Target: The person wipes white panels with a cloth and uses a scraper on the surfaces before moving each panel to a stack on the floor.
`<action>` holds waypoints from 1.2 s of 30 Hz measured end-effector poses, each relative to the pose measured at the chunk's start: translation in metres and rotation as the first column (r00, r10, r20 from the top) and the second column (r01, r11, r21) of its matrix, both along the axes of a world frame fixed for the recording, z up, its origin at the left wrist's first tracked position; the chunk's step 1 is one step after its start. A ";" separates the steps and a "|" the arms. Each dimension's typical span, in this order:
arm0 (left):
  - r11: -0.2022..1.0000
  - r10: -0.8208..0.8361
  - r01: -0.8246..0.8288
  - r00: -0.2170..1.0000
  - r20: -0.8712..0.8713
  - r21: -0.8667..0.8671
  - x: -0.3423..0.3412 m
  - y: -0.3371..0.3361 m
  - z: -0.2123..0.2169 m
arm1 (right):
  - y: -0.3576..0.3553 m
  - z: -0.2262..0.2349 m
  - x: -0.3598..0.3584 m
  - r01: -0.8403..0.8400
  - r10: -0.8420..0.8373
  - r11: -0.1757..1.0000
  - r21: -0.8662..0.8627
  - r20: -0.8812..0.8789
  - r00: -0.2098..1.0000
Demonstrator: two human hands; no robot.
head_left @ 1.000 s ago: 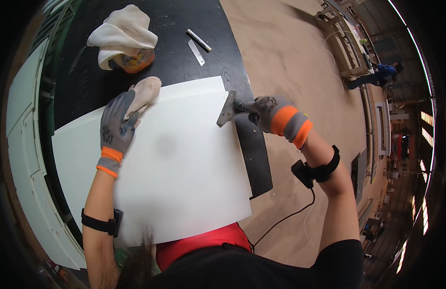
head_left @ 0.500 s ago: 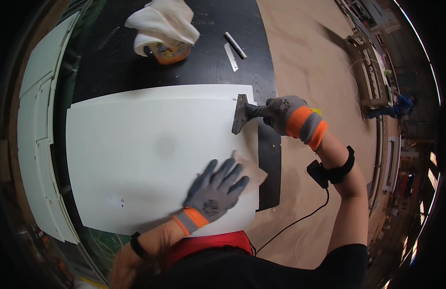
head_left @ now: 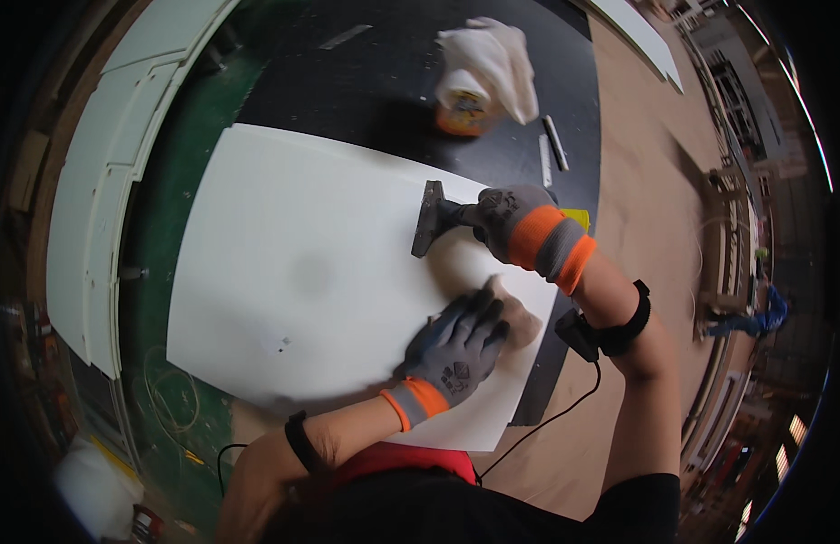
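A large white panel (head_left: 266, 245) lies on a black tabletop (head_left: 384, 82) in front of me. My right hand (head_left: 515, 222), in a grey glove with an orange-striped cuff, is closed round the handle of a wide-bladed scraper (head_left: 427, 219). Its blade is over the panel, left of the hand; whether it touches the surface I cannot tell. A yellow piece (head_left: 577, 218) shows behind the right wrist. My left hand (head_left: 456, 358), gloved the same way, rests with fingers stretched out on a crumpled beige cloth (head_left: 517, 319) near the panel's right side. The fingertips are slightly blurred.
Beyond the panel stands an orange tub (head_left: 461, 118) with a white cloth (head_left: 493, 63) draped over it. A pen-like stick (head_left: 556, 143) and a white strip (head_left: 545, 160) lie beside it. White panels (head_left: 93, 199) are stacked at left. A person (head_left: 756, 317) is far right.
My view has turned, so panel, tub and tabletop appear shifted right. The scraper is farther left over the panel. The beige cloth looks more bunched under my left hand, whose fingers are closer together.
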State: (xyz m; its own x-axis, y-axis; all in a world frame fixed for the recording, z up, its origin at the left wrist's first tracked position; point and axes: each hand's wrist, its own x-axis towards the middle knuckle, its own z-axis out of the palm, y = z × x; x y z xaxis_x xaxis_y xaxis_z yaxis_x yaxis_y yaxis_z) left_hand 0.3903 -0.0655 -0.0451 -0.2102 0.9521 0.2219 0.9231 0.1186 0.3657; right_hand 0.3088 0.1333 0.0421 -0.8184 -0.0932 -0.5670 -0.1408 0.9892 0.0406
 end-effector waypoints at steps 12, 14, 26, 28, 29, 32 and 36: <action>0.983 0.168 -0.178 0.968 0.186 0.036 -0.069 -0.029 0.002 | -0.090 0.007 -0.130 -0.133 0.129 0.988 0.073 0.055 0.990; 0.970 0.233 -0.242 0.945 0.232 0.012 -0.095 -0.033 -0.001 | -0.109 0.006 -0.152 -0.176 0.172 0.982 0.071 0.060 0.983; 0.827 0.523 -0.506 0.852 -0.005 0.248 -0.222 -0.045 -0.020 | -0.176 -0.006 -0.255 -0.179 0.176 0.984 -0.011 -0.127 0.976; 0.806 0.574 -0.551 0.817 -0.057 0.217 -0.251 -0.066 -0.040 | -0.190 -0.025 -0.260 -0.183 0.036 0.945 -0.271 -0.469 0.882; 0.779 0.612 -0.600 0.791 -0.011 0.184 -0.272 -0.081 -0.040 | -0.198 -0.012 -0.266 0.086 -0.226 0.885 -0.457 -0.261 0.939; 0.736 0.676 -0.586 0.668 -0.313 0.339 -0.324 -0.104 -0.034 | -0.144 0.020 -0.193 -0.139 -0.328 0.824 -0.549 -0.662 0.674; 0.639 0.708 -0.764 0.544 0.451 -0.082 -0.318 -0.211 -0.031 | -0.095 0.050 -0.043 0.270 -0.668 0.702 -0.659 -0.478 0.571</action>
State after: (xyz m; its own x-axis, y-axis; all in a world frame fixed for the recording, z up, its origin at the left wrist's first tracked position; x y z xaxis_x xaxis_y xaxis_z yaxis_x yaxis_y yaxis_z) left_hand 0.0718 -0.2769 -0.0763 -0.9190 0.3934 0.0243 0.2844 0.6192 0.7319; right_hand 0.2659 0.0379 0.0925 -0.9320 0.3411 0.1228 0.2184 0.7986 -0.5608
